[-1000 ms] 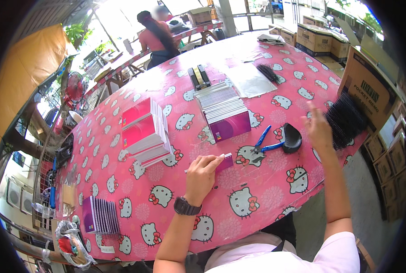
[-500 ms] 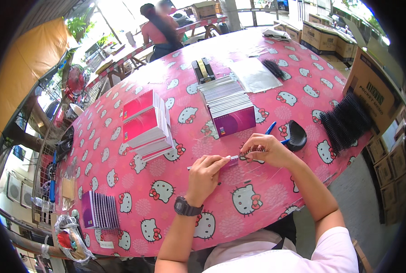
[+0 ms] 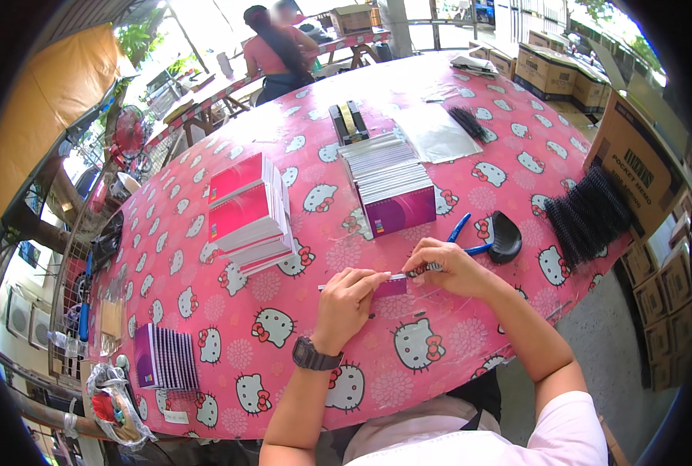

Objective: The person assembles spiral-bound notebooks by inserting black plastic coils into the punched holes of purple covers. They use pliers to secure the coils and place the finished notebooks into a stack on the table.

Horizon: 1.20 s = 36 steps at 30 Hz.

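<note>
My left hand, with a dark watch on the wrist, is closed over a small purple-covered notebook and presses it to the table. Its white page edge faces away from me. In the pinched fingers of my right hand is a dark spiral binding coil. The coil's left end meets the notebook's far right corner; whether it has entered the holes is too small to tell. Just beyond my right hand lies a tool with blue handles, its other end at a black rounded piece.
Purple notebooks stand in a row ahead, beside a pink-covered stack. Bound notebooks sit at the near left. Black coils are heaped at right by a carton. A tape dispenser stands farther back; a person sits beyond.
My right hand has moved slightly down toward the notebook, bringing the coil from a small gap away to its corner. My left hand stays in place on the notebook.
</note>
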Available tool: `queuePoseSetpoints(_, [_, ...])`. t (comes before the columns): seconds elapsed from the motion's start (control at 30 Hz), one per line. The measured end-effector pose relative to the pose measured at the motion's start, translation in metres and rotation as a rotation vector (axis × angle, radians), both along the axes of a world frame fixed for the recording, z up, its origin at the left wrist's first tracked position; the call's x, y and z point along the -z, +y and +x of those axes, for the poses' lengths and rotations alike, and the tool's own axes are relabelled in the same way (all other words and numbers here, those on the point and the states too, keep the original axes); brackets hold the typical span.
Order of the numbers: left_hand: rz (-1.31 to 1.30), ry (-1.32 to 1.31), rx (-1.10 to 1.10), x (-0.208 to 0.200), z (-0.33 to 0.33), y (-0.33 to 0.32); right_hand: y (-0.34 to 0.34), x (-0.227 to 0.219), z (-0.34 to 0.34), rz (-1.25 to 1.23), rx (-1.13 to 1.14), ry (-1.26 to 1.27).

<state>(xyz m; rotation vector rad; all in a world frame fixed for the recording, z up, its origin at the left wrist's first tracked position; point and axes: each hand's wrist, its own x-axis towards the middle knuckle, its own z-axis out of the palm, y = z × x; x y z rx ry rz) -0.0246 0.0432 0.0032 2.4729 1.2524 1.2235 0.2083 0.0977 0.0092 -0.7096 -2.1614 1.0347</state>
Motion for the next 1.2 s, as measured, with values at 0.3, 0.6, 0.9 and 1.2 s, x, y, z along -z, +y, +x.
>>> queuePoseSetpoints(0.3, [-0.047, 0.103, -0.113, -0.014, 0.021, -0.009, -0.014, -0.012, -0.001, 0.220, 0.041, -0.111])
queuePoseSetpoints(0.6, [-0.002, 0.086, -0.091, -0.010, 0.024, -0.014, -0.006, -0.023, 0.036, 0.193, 0.424, -0.255])
queuePoseSetpoints(0.9, [-0.060, 0.087, -0.044, -0.010, 0.023, -0.006, 0.013, 0.016, 0.129, 0.027, 0.565, -0.705])
queuePoseSetpoints(1.2, [-0.036, 0.070, -0.007, -0.009, 0.021, -0.007, 0.015, 0.024, 0.139, -0.017, 0.564, -0.646])
